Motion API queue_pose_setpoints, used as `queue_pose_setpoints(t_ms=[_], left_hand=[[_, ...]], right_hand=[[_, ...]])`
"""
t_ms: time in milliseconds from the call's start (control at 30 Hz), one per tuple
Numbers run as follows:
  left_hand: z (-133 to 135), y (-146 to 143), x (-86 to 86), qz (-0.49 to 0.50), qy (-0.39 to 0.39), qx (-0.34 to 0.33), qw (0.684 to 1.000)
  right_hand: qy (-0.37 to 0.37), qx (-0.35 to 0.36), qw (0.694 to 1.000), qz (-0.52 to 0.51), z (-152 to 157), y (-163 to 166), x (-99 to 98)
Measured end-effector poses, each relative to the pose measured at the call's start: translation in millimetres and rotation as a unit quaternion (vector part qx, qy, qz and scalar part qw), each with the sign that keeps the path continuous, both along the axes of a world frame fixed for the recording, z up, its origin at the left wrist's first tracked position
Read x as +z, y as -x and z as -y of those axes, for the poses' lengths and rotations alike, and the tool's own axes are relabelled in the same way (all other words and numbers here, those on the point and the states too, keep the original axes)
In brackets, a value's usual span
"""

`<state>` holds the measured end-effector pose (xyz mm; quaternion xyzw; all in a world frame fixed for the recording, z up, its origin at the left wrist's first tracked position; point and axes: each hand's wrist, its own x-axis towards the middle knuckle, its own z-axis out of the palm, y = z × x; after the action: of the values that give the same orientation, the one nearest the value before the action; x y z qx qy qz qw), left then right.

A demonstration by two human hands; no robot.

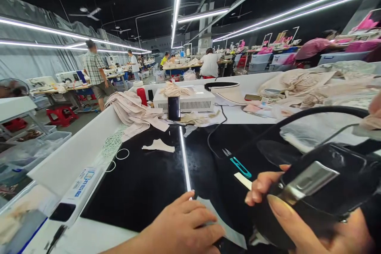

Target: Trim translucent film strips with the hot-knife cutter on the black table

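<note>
My left hand [186, 224] reaches in from the lower left, low over the black work surface [143, 178]. Its fingers are stretched and slightly apart, beside a pale translucent curved strip [222, 222], which it partly covers. At the right, my right hand [288, 214] is wrapped round a bulky black device [327, 190] with a silver metal plate; what the device is I cannot make out. Just beyond those fingers lie teal-handled thread snips [240, 166] and a small cream strip [242, 181]. A cream cut fabric piece [158, 145] lies further back.
A phone [174, 108] leans against a white vented box [190, 99]. Beige fabric [133, 113] heaps at the back left, near white rings [122, 154] and a long white carton [80, 186]. A black cable [210, 141] crosses the surface. Several people work beyond; a blurred hand-like shape is at the right edge.
</note>
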<state>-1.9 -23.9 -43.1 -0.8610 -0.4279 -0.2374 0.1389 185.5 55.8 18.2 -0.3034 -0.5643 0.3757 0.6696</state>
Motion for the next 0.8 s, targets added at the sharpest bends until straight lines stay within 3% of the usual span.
queue_pose_setpoints(t_ms=[100, 200, 333, 433, 800], left_hand=[[17.1, 17.0, 23.4, 0.073, 0.112, 0.033, 0.991], [34.5, 40.1, 32.3, 0.110, 0.161, 0.077, 0.978], [50.6, 62.0, 24.1, 0.124, 0.184, 0.120, 0.968], [54.9, 62.9, 18.4, 0.137, 0.199, 0.130, 0.962], [46.4, 51.9, 8.3, 0.190, 0.198, 0.116, 0.955]], right_hand=[[-0.002, -0.059, 0.994, 0.097, 4.4, -1.4, 11.2], [-0.011, -0.021, 0.991, 0.132, 9.2, 1.5, 21.3], [0.015, 0.103, 0.994, 0.028, 13.1, 17.7, 23.8], [0.027, 0.166, 0.986, -0.023, 16.6, 33.6, 20.8], [0.007, 0.223, 0.973, -0.058, 30.7, 84.0, 17.9]])
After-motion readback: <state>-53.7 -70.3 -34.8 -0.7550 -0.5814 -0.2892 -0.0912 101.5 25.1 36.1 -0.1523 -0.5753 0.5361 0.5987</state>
